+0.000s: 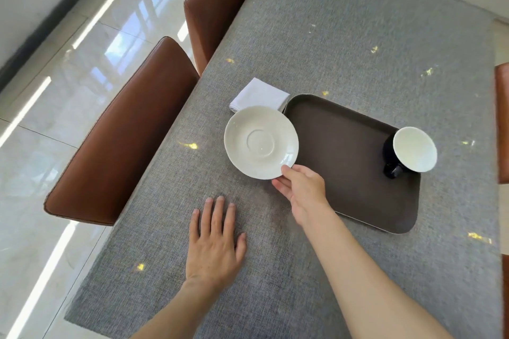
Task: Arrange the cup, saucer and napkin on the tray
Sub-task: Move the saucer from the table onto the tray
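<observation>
Saucer transfer to tray
R hand [301,187] grip pinches saucer [261,142] rim; L hand [214,242] flat, empty. Risk: thin edge-hold slips, saucer clips tray [344,146] lip.

The tray [344,151] lay on the tabletop [344,36] right of frame centre. The cup [411,153] stood at the tray's right edge. The saucer [261,142] sat at the tray's left edge, overlapping the napkin [259,94], which lay above it. Two chairs [121,135] stood along the tabletop's left side.
</observation>
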